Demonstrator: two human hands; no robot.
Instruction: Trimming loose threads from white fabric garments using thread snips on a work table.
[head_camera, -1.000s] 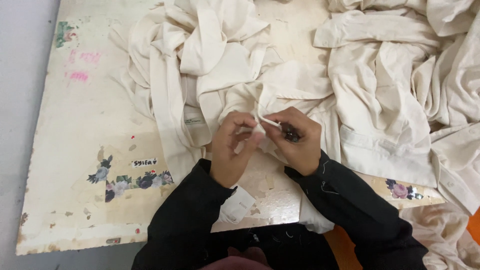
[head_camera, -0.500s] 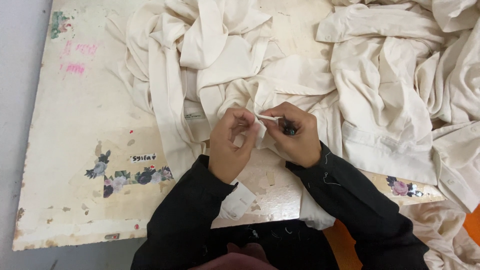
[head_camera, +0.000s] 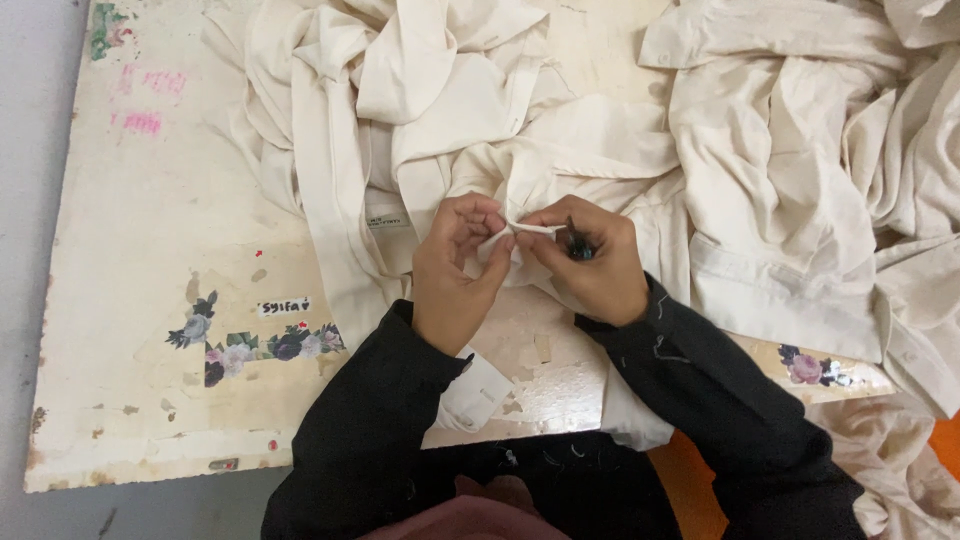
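Note:
My left hand (head_camera: 455, 270) and my right hand (head_camera: 590, 262) meet over the near edge of a worn white table (head_camera: 150, 230). Both pinch a small fold of a cream garment (head_camera: 480, 120) between thumbs and fingers. My right hand also grips a small dark tool (head_camera: 577, 245) with a bluish tip, pressed against the cloth; what kind of tool it is cannot be made out. The garment spreads crumpled across the table's middle, with a small white label (head_camera: 385, 215) showing beside my left hand. Black sleeves cover both forearms.
More cream garments (head_camera: 800, 160) lie heaped on the right and hang over the table edge. Flower stickers (head_camera: 250, 345) and a small paper label mark the tabletop at left. Grey floor (head_camera: 25, 200) runs along the left side. An orange surface (head_camera: 690, 470) shows below right.
My hands stay together on the same fold; the fingers have shifted slightly along the cloth. The view has drifted a little.

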